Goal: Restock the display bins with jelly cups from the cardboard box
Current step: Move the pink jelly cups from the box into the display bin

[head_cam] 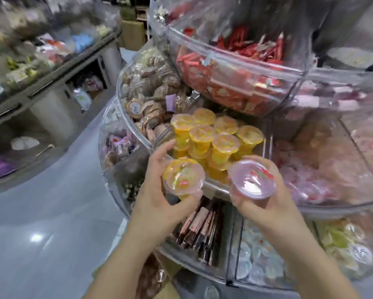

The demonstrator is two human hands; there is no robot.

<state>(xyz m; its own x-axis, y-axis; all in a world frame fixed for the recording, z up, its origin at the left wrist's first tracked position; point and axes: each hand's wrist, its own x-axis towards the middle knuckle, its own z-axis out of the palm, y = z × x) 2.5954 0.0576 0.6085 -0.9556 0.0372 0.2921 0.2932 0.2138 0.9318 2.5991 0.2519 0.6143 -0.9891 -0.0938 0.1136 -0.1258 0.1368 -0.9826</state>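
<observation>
My left hand grips a yellow jelly cup, lid up, just in front of a clear display bin. That bin holds several stacked yellow jelly cups. My right hand holds a pink jelly cup beside it, in front of the divider between the yellow bin and the bin of pink jelly cups to the right. The cardboard box shows only as a brown corner at the bottom, between my forearms.
The round tiered stand carries other clear bins: red wrapped sweets above, brown packaged cookies to the upper left, dark stick packets below my hands, pale and green jelly cups at lower right. A grey floor aisle and blurred shelves lie left.
</observation>
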